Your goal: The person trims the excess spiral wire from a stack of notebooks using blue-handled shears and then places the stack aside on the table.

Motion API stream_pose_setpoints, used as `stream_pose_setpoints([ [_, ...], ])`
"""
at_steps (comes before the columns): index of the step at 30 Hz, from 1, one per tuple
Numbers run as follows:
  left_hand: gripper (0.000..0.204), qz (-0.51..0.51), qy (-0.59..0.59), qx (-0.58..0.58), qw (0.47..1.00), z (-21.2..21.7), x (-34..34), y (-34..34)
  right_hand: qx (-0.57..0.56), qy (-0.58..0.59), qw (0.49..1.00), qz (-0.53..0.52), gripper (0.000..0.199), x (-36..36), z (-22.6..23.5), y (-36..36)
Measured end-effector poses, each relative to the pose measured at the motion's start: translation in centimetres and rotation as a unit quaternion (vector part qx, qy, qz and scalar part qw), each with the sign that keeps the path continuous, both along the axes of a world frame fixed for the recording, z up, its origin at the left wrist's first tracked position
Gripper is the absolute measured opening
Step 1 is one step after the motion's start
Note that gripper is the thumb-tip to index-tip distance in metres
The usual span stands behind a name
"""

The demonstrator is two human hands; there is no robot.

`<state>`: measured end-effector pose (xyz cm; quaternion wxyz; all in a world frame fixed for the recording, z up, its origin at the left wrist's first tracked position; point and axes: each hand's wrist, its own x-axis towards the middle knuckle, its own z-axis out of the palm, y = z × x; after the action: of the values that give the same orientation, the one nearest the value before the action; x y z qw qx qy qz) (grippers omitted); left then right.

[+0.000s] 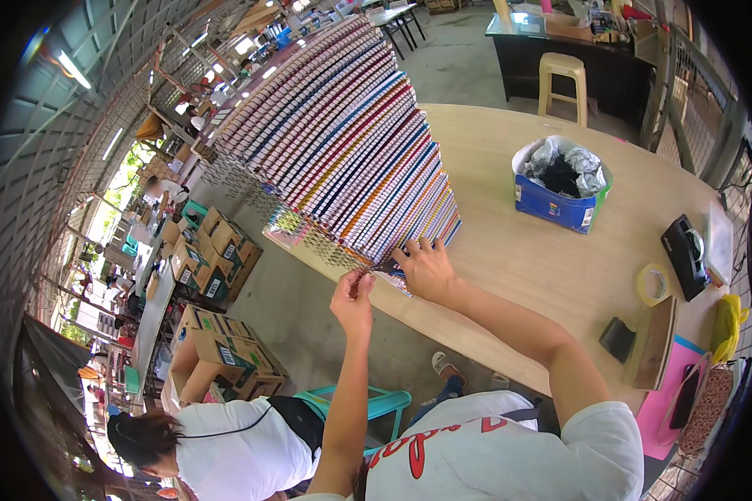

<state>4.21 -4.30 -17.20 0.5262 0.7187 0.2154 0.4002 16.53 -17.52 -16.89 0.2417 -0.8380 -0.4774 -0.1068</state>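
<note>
A tall stack of spiral-bound notebooks (334, 142) leans over the table's left edge, coil spines facing me and covers in several colours. Loose wire coil ends (251, 196) stick out along its left side. At the stack's lowest corner my left hand (352, 302) is closed in a pinch by the coil ends; what lies between its fingertips is too small to make out. Close beside it my right hand (427, 270) curls around a small dark tool (386, 266), mostly hidden by the fingers, against the bottom notebooks.
On the wooden table (485, 275) stand a blue box (553, 204) lined with plastic, a tape roll (652, 285) and a black case-like object (684, 257). A seated person (234, 442) is at lower left, near a teal stool (388, 407) and cardboard boxes (226, 351).
</note>
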Motion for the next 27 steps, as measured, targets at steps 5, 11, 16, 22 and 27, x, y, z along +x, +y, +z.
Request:
stream_pose_setpoints([
  [5, 0.019, 0.001, 0.002, -0.001, 1.0, -0.1, -0.2, 0.1, -0.012, -0.007, 1.0, 0.017, 0.033, 0.3, 0.1, 0.2],
  [11, 0.019, 0.003, 0.003, 0.008, 1.0, 0.2, -0.2, -0.2, -0.011, 0.051, 0.997, 0.064, 0.027, 1.3, 0.1, 0.3],
  [16, 0.021, 0.004, -0.003, 0.009, 1.0, 0.4, -0.1, -0.2, -0.017, 0.055, 0.996, 0.064, 0.026, 1.4, -0.1, 0.6],
  [22, 0.019, 0.008, 0.034, 0.026, 0.999, 0.6, -0.3, 0.2, -0.03, 0.042, 0.997, 0.061, 0.029, 1.4, 0.1, 0.5],
  [27, 0.016, 0.002, 0.049, 0.043, 0.998, 0.6, -0.2, 0.7, 0.06, -0.13, 0.989, 0.024, 0.026, 1.7, -0.3, 0.5],
])
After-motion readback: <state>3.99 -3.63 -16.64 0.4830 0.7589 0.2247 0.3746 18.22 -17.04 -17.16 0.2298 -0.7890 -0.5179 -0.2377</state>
